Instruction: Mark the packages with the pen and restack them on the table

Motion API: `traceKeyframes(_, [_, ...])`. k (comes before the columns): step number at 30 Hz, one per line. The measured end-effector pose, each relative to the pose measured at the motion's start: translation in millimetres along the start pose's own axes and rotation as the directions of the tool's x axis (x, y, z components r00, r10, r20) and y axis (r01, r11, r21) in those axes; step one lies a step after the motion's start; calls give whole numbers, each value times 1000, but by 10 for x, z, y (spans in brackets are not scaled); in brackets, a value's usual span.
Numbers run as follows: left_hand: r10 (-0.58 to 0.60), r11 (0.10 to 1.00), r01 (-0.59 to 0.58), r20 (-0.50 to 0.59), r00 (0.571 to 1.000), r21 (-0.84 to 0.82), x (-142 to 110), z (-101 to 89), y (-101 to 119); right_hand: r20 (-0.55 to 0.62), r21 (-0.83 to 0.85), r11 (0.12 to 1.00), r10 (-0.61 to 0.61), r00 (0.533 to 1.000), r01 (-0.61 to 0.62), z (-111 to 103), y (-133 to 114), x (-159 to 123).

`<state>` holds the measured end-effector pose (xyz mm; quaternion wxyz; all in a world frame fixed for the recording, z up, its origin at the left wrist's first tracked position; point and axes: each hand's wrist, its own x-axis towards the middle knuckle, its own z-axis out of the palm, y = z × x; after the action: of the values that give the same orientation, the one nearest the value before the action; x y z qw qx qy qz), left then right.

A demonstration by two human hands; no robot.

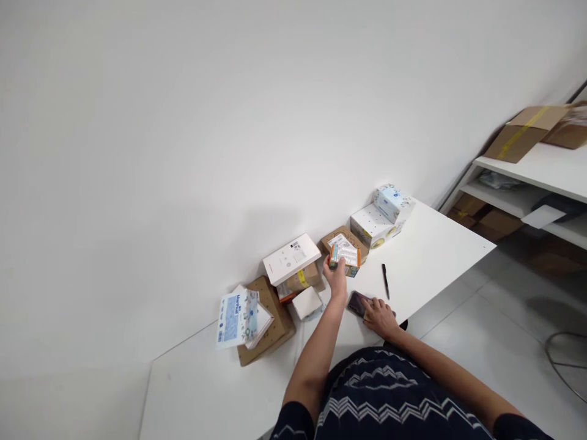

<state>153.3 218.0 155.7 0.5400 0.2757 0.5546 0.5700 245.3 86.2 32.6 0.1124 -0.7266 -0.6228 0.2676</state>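
Observation:
My left hand [335, 272] is closed around a small orange-edged box with a white printed label [346, 255], held just above the white table [426, 256]. My right hand [378, 313] rests on a dark phone [358, 302] lying flat near the table's front edge, fingers laid over it. A black pen [386, 280] lies on the table just right of both hands.
Along the wall stand several parcels: a brown box with blue-printed leaflets [261, 321], a flat white box [291, 258], a small white box [307, 302], a brown box [343, 240], white and pale-blue boxes [383, 217]. White shelves with cardboard boxes [527, 131] stand at right.

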Motion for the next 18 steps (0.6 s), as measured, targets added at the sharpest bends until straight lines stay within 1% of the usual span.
traceKeyframes(4, [31, 999, -30, -56, 998, 19, 301, 263, -38, -17, -68, 997, -24, 1000, 23, -65, 3, 37])
traceKeyframes(7, [47, 998, -44, -95, 994, 36, 512, 433, -38, -52, -73, 997, 4, 999, -7, -245, 68, 161])
traceKeyframes(10, [72, 996, -64, -115, 991, 66, 684, 531, -32, -130, -49, 997, 51, 990, -58, -585, 222, 377])
traceKeyframes(13, [82, 992, -69, -121, 989, 106, 798, 544, -31, -248, -6, 993, 110, 962, -114, -1064, 396, 634])
traceKeyframes(15, [72, 991, -56, -126, 989, 125, 827, 520, -33, -350, 23, 986, 162, 923, -164, -1421, 472, 811])
traceKeyframes(16, [65, 990, -48, -126, 990, 130, 822, 501, -34, -415, 45, 981, 189, 890, -187, -1598, 491, 903])
traceKeyframes(17, [59, 990, -42, -125, 990, 131, 799, 478, -37, -523, 114, 974, 228, 822, -197, -1768, 498, 999])
traceKeyframes(18, [54, 991, -38, -122, 991, 130, 757, 449, -42, -588, 161, 969, 248, 770, -189, -1926, 494, 1097])
